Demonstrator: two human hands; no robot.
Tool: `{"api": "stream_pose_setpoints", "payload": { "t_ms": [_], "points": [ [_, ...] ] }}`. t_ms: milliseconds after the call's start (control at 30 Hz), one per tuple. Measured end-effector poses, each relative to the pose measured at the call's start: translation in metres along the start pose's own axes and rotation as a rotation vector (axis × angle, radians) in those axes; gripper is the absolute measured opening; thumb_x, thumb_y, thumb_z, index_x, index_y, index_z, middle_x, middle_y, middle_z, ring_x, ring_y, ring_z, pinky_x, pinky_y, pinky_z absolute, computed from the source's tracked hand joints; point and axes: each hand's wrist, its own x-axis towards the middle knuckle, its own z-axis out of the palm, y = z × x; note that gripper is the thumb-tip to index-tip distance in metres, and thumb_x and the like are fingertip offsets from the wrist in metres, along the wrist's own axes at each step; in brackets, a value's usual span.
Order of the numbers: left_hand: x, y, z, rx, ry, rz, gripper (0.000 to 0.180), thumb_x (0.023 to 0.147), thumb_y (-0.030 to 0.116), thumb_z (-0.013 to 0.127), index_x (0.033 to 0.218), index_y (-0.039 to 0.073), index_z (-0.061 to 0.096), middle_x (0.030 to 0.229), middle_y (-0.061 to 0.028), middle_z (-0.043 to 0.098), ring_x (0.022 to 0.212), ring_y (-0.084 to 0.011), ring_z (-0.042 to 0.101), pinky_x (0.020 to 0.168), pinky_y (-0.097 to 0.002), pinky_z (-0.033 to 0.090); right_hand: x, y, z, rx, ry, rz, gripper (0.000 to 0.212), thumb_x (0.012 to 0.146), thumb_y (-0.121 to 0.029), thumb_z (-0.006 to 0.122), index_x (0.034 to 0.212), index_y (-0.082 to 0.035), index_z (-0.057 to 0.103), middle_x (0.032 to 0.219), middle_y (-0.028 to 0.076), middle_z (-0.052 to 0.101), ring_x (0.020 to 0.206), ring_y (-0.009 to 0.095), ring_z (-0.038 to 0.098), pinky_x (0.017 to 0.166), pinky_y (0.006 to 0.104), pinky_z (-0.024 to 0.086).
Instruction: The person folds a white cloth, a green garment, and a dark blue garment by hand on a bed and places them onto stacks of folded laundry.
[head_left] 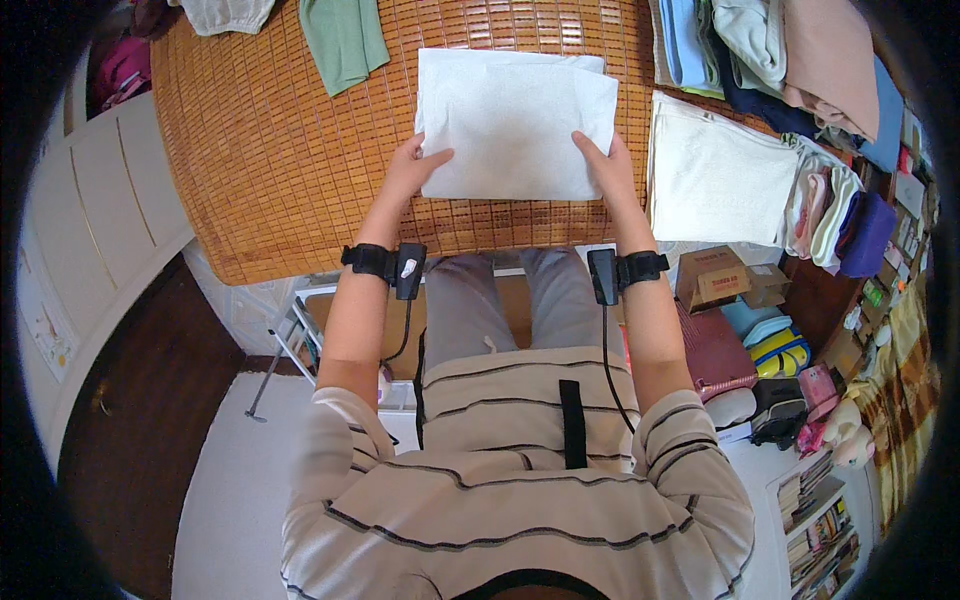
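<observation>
A folded white cloth (515,135), probably a towel, lies in front of me on the woven mat. Its top layer sits slightly askew, so a second edge shows along the far side. My left hand (412,170) grips the left edge, thumb on top and fingers mostly hidden beneath. On the opposite edge, my right hand (608,168) holds the cloth the same way, its thumb lying on the upper face. Both forearms wear black straps with small dark devices.
The brown tiled mat (270,170) covers the surface. A green garment (342,45) and a white garment (228,12) lie at the far left. To the right are a folded white towel (715,170), rolled cloths (825,215) and a stack of folded clothes (830,60).
</observation>
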Motion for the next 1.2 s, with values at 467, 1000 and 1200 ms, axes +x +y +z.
{"api": "stream_pose_setpoints", "payload": {
  "t_ms": [467,1000,1200],
  "points": [
    [-0.009,0.017,-0.009,-0.112,0.02,0.26,0.038,0.083,0.01,0.062,0.117,0.0,0.049,0.094,-0.0042,0.061,0.079,-0.0093,0.057,0.066,-0.0223,0.045,0.012,-0.024,-0.007,0.12,0.024,0.052,0.035,0.081,-0.025,0.063,0.103,0.001,0.056,0.092,0.009,0.062,0.08,0.015,0.058,0.072,0.0256,0.045],
    [0.023,-0.002,-0.015,0.473,0.289,0.296,0.051,0.071,0.021,0.072,0.112,0.0,0.051,0.091,-0.0111,0.053,0.082,-0.0208,0.053,0.07,-0.0299,0.044,0.013,0.04,0.004,-0.377,0.295,-0.259,0.047,0.069,-0.021,0.074,0.102,0.005,0.052,0.093,0.017,0.055,0.086,0.026,0.053,0.074,0.0338,0.042],
    [0.018,-0.025,-0.005,0.765,0.379,0.362,0.055,0.068,0.025,0.073,0.11,-0.002,0.051,0.101,-0.0209,0.05,0.094,-0.0348,0.05,0.082,-0.0389,0.043,-0.002,0.033,0.013,-0.572,0.351,-0.16,0.053,0.064,-0.025,0.077,0.097,0.005,0.05,0.093,0.022,0.052,0.09,0.035,0.049,0.079,0.0394,0.041]
  ]
}}
